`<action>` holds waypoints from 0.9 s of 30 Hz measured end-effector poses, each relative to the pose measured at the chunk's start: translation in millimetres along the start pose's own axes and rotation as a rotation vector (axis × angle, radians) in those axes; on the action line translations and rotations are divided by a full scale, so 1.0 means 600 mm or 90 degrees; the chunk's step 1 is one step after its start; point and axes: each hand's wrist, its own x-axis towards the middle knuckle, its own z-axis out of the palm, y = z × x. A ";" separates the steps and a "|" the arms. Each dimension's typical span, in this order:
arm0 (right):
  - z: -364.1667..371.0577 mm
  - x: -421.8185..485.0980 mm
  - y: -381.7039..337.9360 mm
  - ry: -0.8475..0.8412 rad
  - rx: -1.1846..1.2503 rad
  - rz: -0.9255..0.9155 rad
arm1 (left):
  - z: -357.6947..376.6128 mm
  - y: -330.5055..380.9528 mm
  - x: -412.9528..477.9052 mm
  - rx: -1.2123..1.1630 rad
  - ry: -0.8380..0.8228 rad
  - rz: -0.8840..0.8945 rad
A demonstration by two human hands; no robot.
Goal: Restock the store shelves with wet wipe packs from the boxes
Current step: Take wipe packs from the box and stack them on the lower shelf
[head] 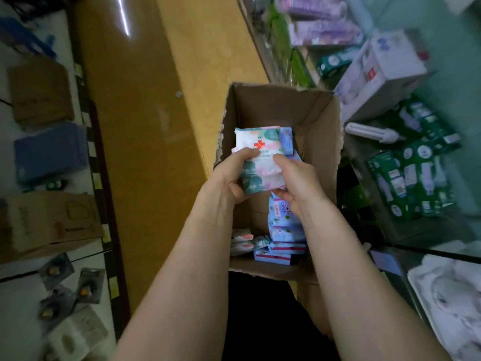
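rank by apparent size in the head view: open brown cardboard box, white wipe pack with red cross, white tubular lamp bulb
1. open brown cardboard box
2. white wipe pack with red cross, partly hidden
3. white tubular lamp bulb, longer but far thinner, so its gap to the pack is unsure

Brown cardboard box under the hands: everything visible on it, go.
The cardboard box is plain brown, open-topped, its left rim ragged and torn. It sits upright between a wooden counter and the shelves. It is partly filled: blue packs stacked along the near right side, a few white-green packs near left. The left hand and right hand reach inside, gripping a bundle of packs.
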 end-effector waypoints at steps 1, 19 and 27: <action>0.004 -0.017 -0.014 -0.008 -0.006 -0.028 | 0.004 0.005 -0.024 -0.015 -0.006 0.028; 0.223 -0.342 -0.120 -0.417 -0.077 -0.308 | -0.165 0.034 -0.443 -0.403 0.142 0.457; 0.373 -0.506 -0.040 -0.614 -0.209 -0.336 | -0.344 -0.010 -0.577 -0.573 0.262 0.584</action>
